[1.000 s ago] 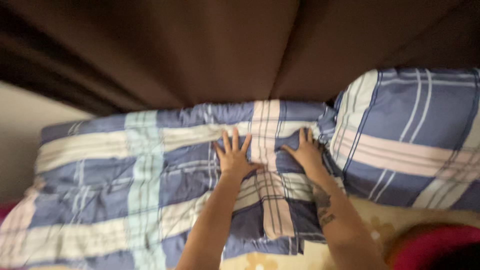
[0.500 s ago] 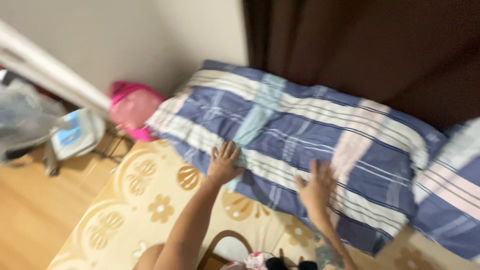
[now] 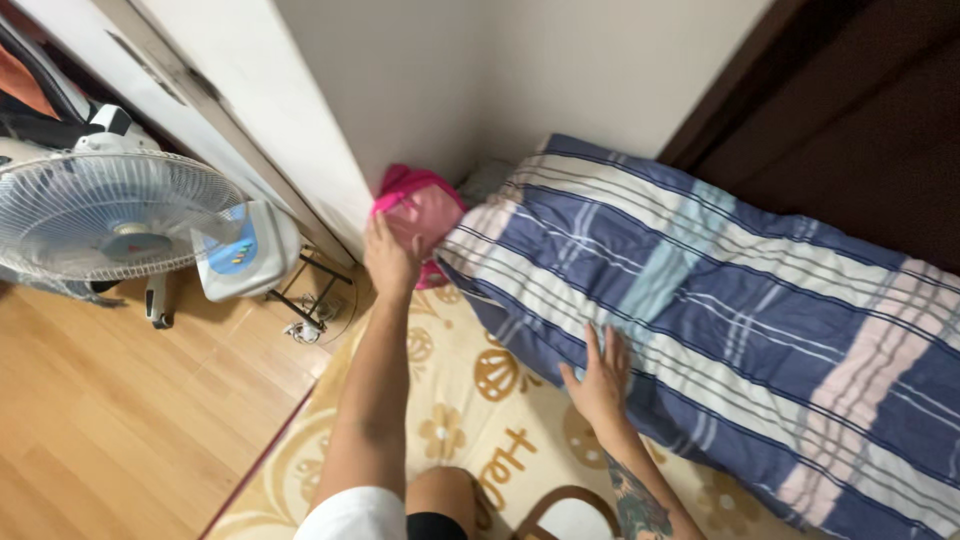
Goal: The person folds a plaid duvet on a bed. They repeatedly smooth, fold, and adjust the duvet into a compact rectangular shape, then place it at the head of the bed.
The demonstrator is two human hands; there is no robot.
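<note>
A folded blue, white and pink plaid quilt (image 3: 730, 300) lies along the head of a bed with a cream patterned sheet (image 3: 470, 420). My right hand (image 3: 600, 375) rests flat on the quilt's near edge, fingers spread. My left hand (image 3: 390, 255) reaches to the bed's far left corner and touches a pink bag or cushion (image 3: 425, 205) wedged between quilt and wall. Whether the fingers close on it is hidden behind the hand.
A white standing fan (image 3: 110, 215) and a small white device (image 3: 250, 250) on a wire rack stand on the wooden floor (image 3: 120, 420) to the left. A white wall (image 3: 420, 70) and a dark brown curtain (image 3: 860, 120) back the bed.
The view swung left and down. My left hand left the quilt and reached to the pink thing at the corner. My right hand slid to the quilt's near edge.
</note>
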